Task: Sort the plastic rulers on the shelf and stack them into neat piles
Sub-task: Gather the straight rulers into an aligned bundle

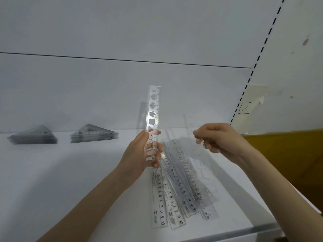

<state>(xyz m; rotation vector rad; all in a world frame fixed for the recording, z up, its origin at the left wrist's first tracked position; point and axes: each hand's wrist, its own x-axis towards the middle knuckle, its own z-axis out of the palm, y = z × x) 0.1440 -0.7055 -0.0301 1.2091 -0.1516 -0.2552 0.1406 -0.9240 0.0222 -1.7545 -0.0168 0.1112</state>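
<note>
My left hand grips the lower end of a clear stencil ruler and holds it upright above the shelf; the ruler has cut-out shapes such as a heart, a diamond and a star. My right hand pinches another clear ruler, which is blurred and hard to make out. Below both hands a loose heap of several clear straight rulers lies fanned out on the white shelf, with printed numbers showing.
Two piles of clear triangular set squares stand at the back left: one further left, one nearer the middle. The shelf's front edge runs at lower right. A slotted upright and a yellow panel stand on the right.
</note>
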